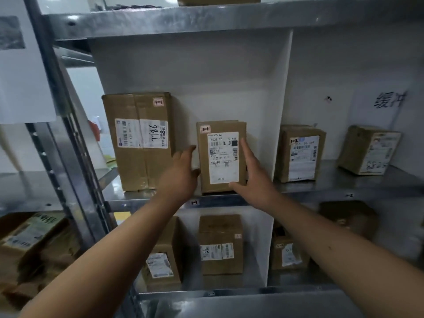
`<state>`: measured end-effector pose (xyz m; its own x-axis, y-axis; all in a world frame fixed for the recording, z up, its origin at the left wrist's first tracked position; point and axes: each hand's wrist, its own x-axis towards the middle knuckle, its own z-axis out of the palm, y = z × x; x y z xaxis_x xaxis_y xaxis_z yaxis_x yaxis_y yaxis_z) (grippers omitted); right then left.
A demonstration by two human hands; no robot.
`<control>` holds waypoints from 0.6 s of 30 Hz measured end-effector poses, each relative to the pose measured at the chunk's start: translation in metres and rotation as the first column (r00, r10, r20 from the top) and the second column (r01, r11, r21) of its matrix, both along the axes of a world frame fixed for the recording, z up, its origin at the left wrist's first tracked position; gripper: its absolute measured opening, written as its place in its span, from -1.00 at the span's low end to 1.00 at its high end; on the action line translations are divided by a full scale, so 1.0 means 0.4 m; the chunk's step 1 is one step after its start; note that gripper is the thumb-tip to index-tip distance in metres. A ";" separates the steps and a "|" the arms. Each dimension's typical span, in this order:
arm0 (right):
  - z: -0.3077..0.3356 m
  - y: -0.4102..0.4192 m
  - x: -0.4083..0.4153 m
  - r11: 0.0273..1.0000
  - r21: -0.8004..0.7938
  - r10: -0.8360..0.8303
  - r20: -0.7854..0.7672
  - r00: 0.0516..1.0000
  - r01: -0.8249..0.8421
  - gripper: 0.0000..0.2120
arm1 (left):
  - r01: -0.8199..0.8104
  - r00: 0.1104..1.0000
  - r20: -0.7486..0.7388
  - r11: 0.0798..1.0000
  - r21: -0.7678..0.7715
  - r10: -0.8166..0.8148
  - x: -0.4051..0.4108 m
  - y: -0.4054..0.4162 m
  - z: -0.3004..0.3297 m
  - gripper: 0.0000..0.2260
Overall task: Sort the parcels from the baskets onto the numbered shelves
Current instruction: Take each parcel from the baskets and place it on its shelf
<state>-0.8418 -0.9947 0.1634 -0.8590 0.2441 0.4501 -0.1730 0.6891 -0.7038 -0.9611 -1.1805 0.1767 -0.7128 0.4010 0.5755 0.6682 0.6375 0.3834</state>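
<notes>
The tall carton (140, 141) is showing handwritten "7786" on its white label and a small "1-1" sticker. The middle parcel (221, 157) is carrying "1-1" and a label starting "5028". The neighbouring box (300, 153) is marked "1-2". The shelf edge (160, 201) is bearing a "1-1" tag.

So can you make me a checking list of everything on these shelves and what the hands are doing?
Surface: grey metal shelf, edge marked 1-1, white divider splitting bays.
Job's things: small brown cardboard parcel standing upright, tagged 1-1, beside a tall brown taped box also tagged 1-1.
Clutter: two brown boxes in the right bay, one tagged 1-2; more boxes on the lower shelf; a pile of parcels lower left.
Hands: left hand and right hand with straight fingers flanking the small parcel.
Cables: nothing seen.
Surroundings: white paper sign with handwriting on the right wall.
</notes>
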 end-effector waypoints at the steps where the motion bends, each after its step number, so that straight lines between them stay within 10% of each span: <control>1: -0.001 -0.003 -0.005 0.999 0.029 -0.037 0.004 0.999 0.037 0.25 | 0.015 1.000 0.019 1.000 0.010 -0.015 -0.006 0.008 -0.002 -0.36; 18: 0.004 0.021 -0.098 0.962 0.187 -0.196 -0.031 0.980 0.198 0.43 | 0.007 0.991 0.134 0.998 0.054 -0.014 -0.082 0.071 -0.008 -0.21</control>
<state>-0.8812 -0.9861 0.1650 -0.7965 0.3181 0.5142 -0.0282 0.8300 -0.5571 -0.9940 -1.1521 0.1733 -0.7812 0.3800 0.4954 0.6147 0.6068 0.5039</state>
